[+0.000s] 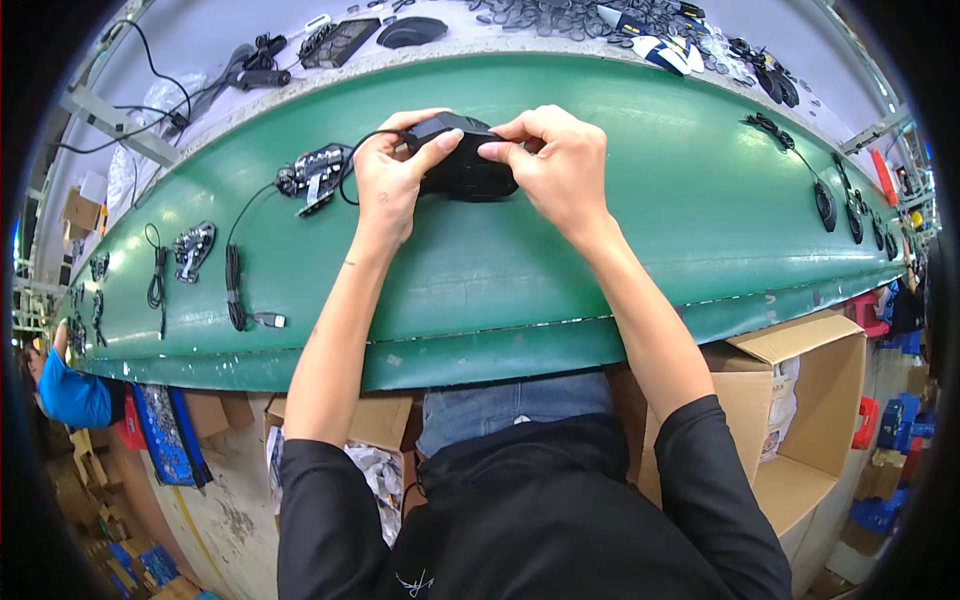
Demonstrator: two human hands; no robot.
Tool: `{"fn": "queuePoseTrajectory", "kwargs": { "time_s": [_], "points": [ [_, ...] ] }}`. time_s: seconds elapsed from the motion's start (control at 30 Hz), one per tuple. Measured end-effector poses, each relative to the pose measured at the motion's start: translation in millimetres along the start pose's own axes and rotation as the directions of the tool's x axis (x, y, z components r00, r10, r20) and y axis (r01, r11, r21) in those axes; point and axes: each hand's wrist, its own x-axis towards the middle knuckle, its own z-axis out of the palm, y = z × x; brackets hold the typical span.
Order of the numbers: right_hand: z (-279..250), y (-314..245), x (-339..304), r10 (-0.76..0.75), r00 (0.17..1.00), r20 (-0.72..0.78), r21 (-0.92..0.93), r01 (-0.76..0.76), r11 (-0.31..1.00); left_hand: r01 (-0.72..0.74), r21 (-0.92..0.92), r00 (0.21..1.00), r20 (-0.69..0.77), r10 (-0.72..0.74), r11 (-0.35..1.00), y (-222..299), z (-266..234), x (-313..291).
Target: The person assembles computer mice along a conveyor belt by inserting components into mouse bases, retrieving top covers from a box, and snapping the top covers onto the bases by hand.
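Note:
Above the green belt I hold a black computer mouse point(468, 175) with its cable leaving on the left. My left hand point(392, 172) is closed round its left side, the thumb lying on top. At the right upper edge, my right hand point(558, 160) pinches with thumb and forefinger. Whether a small part sits between those fingertips is too hard to see. Just left of my left hand, an opened mouse assembly point(315, 178) with bare inner parts lies on the belt. Its coiled cable with a USB plug point(268, 320) rests nearer to me.
The green belt point(500, 270) runs left to right. More open assemblies point(194, 250) lie at left, black mice with cables point(824, 205) at right. Small black parts point(560, 18) cover the far ledge. Cardboard boxes point(810, 420) stand below the near edge. A person in blue point(75, 390) is at far left.

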Motion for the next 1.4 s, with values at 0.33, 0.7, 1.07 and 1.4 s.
{"fn": "queuePoseTrajectory", "kwargs": {
  "time_s": [0.33, 0.7, 1.07, 1.4],
  "points": [
    [5, -2, -1, 0.179, 0.98, 0.083, 0.047, -0.183, 0.982, 0.075, 0.079, 0.997, 0.004, -0.075, 0.994, -8, -13, 2],
    [-11, -10, 9, 0.059, 0.97, 0.235, -0.146, -0.024, 0.989, -0.016, 0.186, 0.991, 0.136, -0.01, 0.983, -1, -14, 2],
    [16, -17, 6, 0.015, 1.0, -0.016, 0.079, -0.013, 0.997, 0.037, -0.333, 0.998, -0.045, -0.055, 0.942, 8, -34, 9],
    [16, -36, 1, 0.408, 0.86, 0.306, 0.35, -0.5, 0.792, 0.015, -0.447, 0.989, -0.126, -0.079, 0.894, 0, -25, 7]
  ]
}}
